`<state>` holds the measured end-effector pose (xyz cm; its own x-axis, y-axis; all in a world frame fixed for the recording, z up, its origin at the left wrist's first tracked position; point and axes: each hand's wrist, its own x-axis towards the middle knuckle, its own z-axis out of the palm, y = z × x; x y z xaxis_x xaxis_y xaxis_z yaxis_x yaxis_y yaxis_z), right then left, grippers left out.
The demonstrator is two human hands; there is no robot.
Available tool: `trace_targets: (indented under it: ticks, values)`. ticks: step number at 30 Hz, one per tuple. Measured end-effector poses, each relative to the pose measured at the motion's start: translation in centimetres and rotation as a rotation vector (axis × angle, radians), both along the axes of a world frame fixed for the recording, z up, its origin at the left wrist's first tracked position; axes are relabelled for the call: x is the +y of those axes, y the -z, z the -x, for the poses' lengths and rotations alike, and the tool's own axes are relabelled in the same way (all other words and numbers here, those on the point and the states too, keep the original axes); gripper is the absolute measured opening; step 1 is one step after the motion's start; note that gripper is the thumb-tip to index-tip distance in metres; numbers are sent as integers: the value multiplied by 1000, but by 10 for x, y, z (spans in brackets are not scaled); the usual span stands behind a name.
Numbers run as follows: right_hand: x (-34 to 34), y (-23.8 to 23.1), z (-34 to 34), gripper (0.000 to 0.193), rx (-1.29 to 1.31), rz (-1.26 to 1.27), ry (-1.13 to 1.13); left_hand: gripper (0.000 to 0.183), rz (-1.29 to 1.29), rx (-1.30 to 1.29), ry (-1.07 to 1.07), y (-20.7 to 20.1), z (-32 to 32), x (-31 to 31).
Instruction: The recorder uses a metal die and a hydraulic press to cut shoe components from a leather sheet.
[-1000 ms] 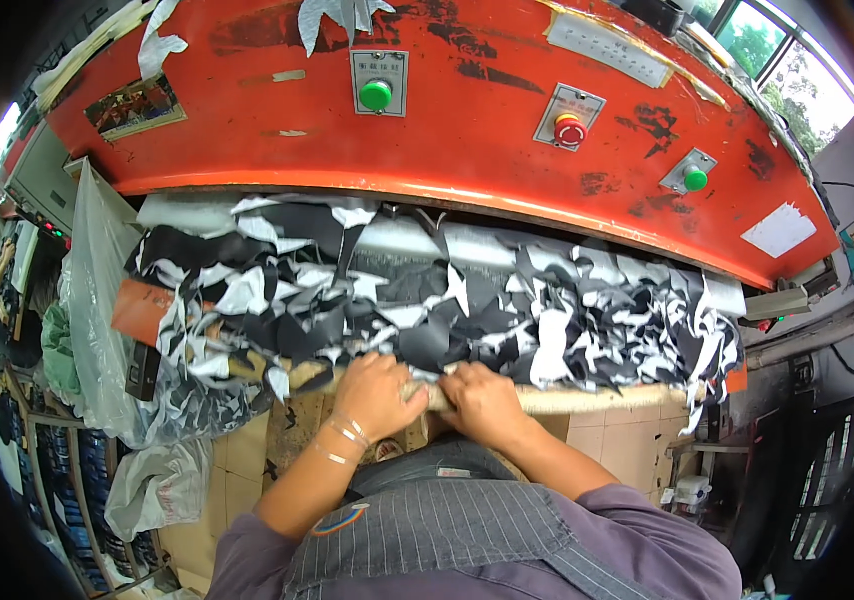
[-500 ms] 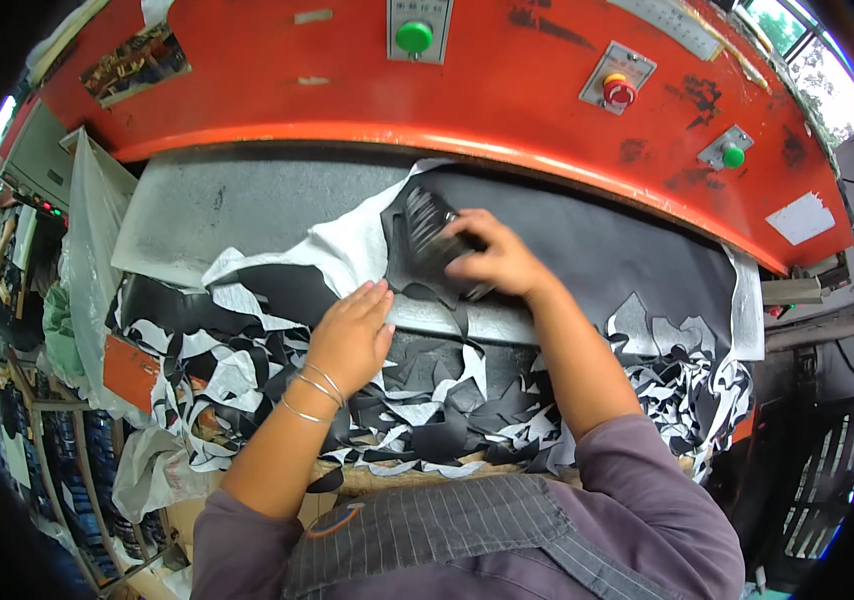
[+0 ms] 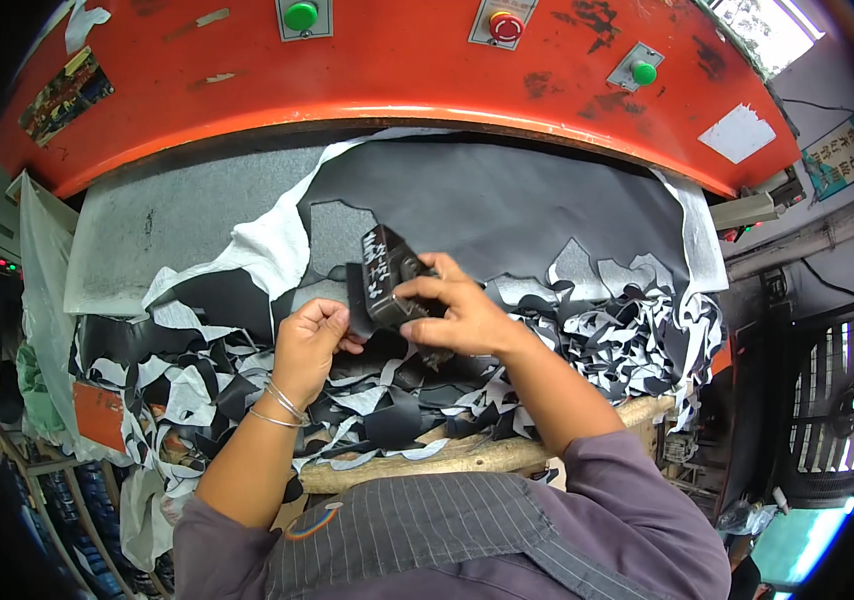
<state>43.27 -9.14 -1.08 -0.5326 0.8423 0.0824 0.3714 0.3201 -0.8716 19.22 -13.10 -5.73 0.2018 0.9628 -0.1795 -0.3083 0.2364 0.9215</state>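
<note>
One block (image 3: 381,268) is grasped by the right hand (image 3: 462,315) over the front edge of the board (image 3: 162,235), best held steady while a black piece (image 3: 358,308) is pinched by the left hand (image 3: 307,345).

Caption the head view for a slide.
Right hand holds a black block near cut scraps; left hand beside it.

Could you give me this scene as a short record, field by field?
Right hand: holding a dark block
Left hand: fingertips at a thin black piece beside the block; grip unclear
Surface: grey board, partly under a black sheet
Near edge: heaped black and white scraps
Behind: orange-red panel with two green buttons, one red button
</note>
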Motion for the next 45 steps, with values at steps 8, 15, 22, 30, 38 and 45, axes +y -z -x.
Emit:
trace_targets:
  ticks: [8, 15, 22, 30, 38, 45]
  values:
    - [-21, -10, 12, 48, -88, -96, -141, 26, 268, -326, -80, -40, -13, -9]
    - [26, -21, -38, 49, -410, -239, 89, 48, -708, 1345, -176, -46, 10, -22]
    - [81, -14, -44, 49, -661, -218, 50, 43, 197, -91, 265, -19, -138, -9]
    - [47, 6, -61, 73, -613, -383, 65, 39, 292, -51, 864, -22, -128, -21]
    - [30, 35, -65, 60, -489, -467, 222, 70, -779, 1039, -288, 10, -62, 35]
    - [38, 39, -58, 59, -490, -521, 269, 72, -605, 980, -69, 25, -67, 51]
